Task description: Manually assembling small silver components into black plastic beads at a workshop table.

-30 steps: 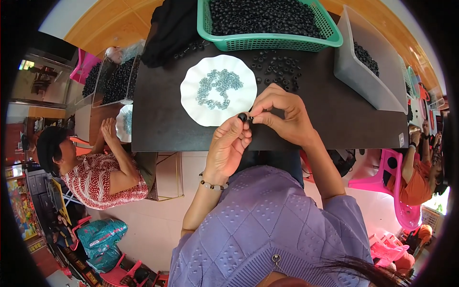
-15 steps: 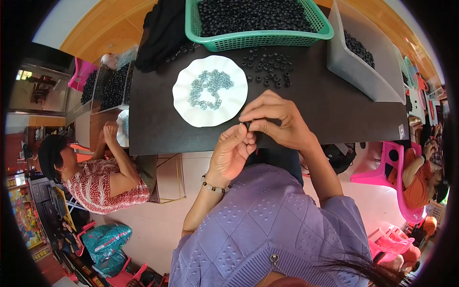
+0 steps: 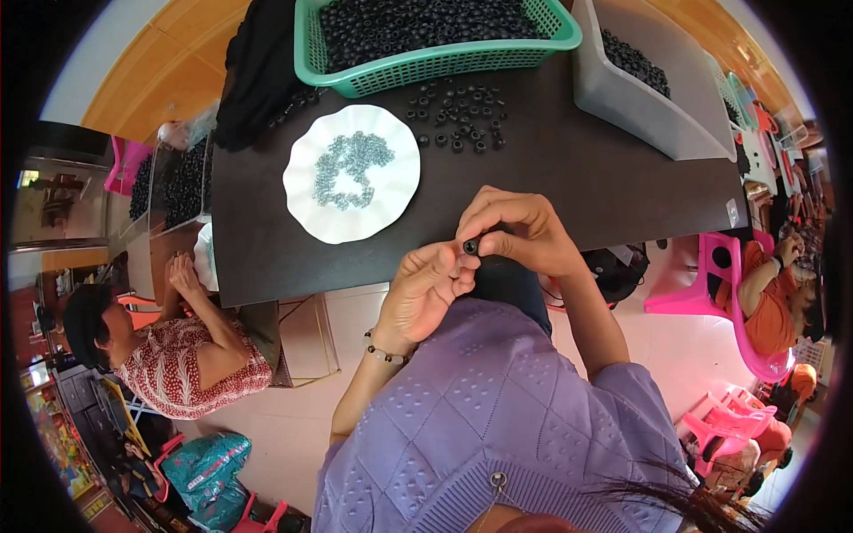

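Between the thumb and fingers of my right hand (image 3: 526, 233) is a small black ring-shaped part (image 3: 471, 246), its round opening facing me. My left hand (image 3: 421, 291) is closed just beside it, fingertips close to the part; whatever they pinch is too small to make out. Both hands are over the near edge of the dark table (image 3: 569, 191). Left of them lies a white wavy-edged plate (image 3: 304, 209) bearing many small clear pieces (image 3: 355, 160). Loose black parts (image 3: 462, 111) of the same sort are scattered beyond it.
A green basket (image 3: 444, 76) full of black parts stands at the far side. Right of it is a translucent bin (image 3: 653, 124) with more; a black cloth (image 3: 253, 80) lies far left. One person (image 3: 182, 360) sits at left, another (image 3: 769, 311) at right beside a pink chair (image 3: 684, 289).
The view has shifted, so the table things appear further left. My right hand has turned the black part so its opening shows, and my left fingers sit slightly lower beside it.
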Demonstrator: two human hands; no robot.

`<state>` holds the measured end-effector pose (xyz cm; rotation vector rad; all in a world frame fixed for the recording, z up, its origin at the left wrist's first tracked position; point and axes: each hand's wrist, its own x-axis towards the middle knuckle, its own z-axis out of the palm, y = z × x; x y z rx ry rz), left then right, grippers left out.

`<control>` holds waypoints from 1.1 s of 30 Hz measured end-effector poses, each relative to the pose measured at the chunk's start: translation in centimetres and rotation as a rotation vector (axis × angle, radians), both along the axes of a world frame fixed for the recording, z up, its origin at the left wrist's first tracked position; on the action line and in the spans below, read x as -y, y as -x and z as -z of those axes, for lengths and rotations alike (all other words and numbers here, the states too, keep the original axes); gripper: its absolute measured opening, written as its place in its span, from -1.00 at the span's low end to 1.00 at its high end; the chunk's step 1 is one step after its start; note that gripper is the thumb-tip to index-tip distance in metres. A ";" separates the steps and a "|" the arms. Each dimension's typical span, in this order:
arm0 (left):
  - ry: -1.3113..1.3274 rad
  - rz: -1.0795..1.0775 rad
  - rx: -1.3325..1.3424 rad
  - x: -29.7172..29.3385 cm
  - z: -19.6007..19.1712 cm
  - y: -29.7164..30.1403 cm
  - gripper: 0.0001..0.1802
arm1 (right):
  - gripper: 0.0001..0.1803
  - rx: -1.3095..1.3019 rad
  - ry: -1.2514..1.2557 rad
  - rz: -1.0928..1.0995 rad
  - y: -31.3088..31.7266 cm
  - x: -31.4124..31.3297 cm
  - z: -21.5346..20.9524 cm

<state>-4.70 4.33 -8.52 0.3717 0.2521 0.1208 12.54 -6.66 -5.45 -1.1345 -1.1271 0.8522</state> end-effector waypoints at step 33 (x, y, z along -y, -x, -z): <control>-0.002 -0.065 -0.107 -2.7 -0.6 -2.3 -0.72 | -0.77 0.291 0.375 0.454 -1.0 -3.9 3.0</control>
